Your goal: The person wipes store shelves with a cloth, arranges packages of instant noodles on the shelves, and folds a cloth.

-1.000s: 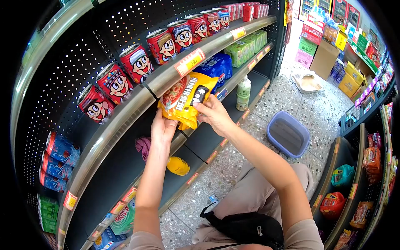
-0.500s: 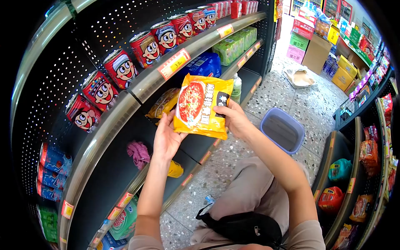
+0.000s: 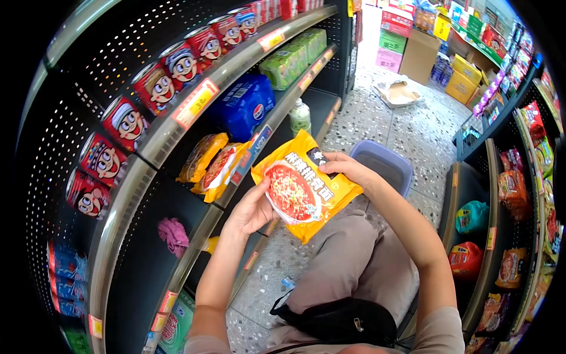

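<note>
Both hands hold a yellow noodle packet (image 3: 303,186) in front of the shelf, its bowl picture facing up. My left hand (image 3: 250,209) grips its left edge, thumb on the front. My right hand (image 3: 348,168) pinches the upper right edge. On the middle shelf, to the left, two similar yellow packets (image 3: 221,168) stand side by side, beside a blue shrink-wrapped Pepsi pack (image 3: 244,106). A crumpled pink cloth (image 3: 173,237) lies further down that shelf.
Red cans (image 3: 127,123) line the upper shelf. A white-green bottle (image 3: 300,117) stands on the lower shelf. On the floor are a purple-grey basin (image 3: 383,165) and an opened carton (image 3: 398,92). Another shelf with snack bags (image 3: 466,259) is at right.
The held packet has come away from the shelf, toward the body and right, and is now tilted. Two yellow packets on the shelf have come into full view. The camera view has shifted.
</note>
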Demonstrator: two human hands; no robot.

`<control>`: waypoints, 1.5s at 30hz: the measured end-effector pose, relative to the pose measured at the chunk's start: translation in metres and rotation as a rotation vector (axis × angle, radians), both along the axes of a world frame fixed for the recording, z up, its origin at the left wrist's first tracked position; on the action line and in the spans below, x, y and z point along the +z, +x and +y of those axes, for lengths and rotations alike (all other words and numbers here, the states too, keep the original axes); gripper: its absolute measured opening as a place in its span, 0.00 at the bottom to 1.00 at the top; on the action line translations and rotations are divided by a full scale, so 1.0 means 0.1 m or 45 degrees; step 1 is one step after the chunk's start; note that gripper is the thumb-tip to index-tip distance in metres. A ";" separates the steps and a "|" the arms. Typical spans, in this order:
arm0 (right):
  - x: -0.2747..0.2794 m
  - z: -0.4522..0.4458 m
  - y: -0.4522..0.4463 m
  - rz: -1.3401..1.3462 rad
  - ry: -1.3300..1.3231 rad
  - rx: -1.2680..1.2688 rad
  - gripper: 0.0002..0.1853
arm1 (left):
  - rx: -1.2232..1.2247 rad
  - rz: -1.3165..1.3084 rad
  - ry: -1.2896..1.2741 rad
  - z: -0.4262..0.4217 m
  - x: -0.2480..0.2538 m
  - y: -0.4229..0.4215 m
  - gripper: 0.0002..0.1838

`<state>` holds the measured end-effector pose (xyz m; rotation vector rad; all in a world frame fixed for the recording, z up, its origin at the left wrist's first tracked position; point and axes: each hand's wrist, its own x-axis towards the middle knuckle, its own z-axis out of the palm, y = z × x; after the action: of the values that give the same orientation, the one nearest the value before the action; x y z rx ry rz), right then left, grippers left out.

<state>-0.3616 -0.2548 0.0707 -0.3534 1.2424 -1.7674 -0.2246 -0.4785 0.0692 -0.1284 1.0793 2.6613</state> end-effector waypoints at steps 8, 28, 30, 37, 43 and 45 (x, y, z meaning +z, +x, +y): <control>-0.10 0.27 -0.02 0.007 0.076 0.069 0.22 | -0.030 -0.199 0.062 0.31 -0.19 -0.06 0.25; -0.23 1.66 0.33 0.039 -0.255 -0.766 0.37 | -0.080 0.067 0.281 1.52 -0.38 -0.66 0.23; -0.25 1.77 0.43 0.085 -0.228 -0.781 0.31 | -0.085 0.079 0.275 1.66 -0.38 -0.71 0.24; -0.12 1.90 0.73 0.129 -0.088 -1.028 0.29 | -0.205 0.052 0.290 2.11 -0.42 -0.76 0.25; -0.17 2.17 0.94 0.148 -0.055 -1.218 0.29 | -0.366 0.057 0.272 2.44 -0.46 -0.74 0.25; -0.17 2.28 1.03 0.143 -0.031 -1.279 0.29 | -0.400 0.058 0.261 2.56 -0.45 -0.72 0.25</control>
<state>-0.2589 -0.0270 0.0538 0.2261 1.6267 -2.6142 -0.2966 -0.2226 0.0242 0.1324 0.7596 2.4778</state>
